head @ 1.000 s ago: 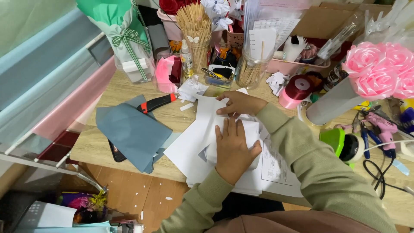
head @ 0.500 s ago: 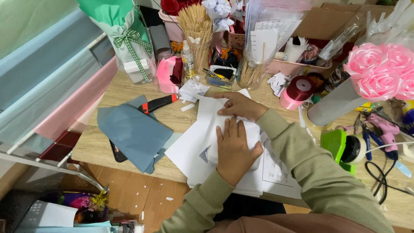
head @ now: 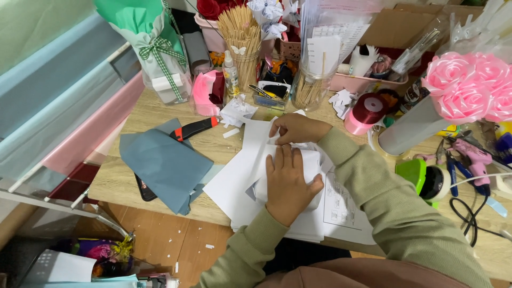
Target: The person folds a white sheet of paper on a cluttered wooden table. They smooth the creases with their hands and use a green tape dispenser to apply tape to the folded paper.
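Left hand (head: 288, 184) flat on white paper (head: 234, 181), palm down, fingers (head: 281, 160) straight and close together, pressing, gripping nothing. Right hand (head: 296, 128) just above it, fingers curled, tips pinching paper's upper edge near a fold. Paper: plain white, several sheets stacked and overlapping, top one creased with angled folds, slightly crumpled under the hands. Sits mid-table (head: 160, 112) at near edge, lower corners hanging slightly past edge. Printed sheet (head: 341, 205) under stack on right, with line drawings. Both sleeves olive green.

Left of paper: grey-blue sheet (head: 162, 162), folded, touching stack's left edge, dark flat object partly hidden under it. Cutter (head: 194, 128), black and orange, just above that sheet. Small white scraps (head: 234, 112) above the paper. Right: red ribbon spool (head: 365, 109) near right forearm, green tape dispenser (head: 421, 178) beyond sleeve, pink glue gun (head: 472, 154) further right. Back: skewer jars (head: 242, 32), pink ribbon roses (head: 469, 85).
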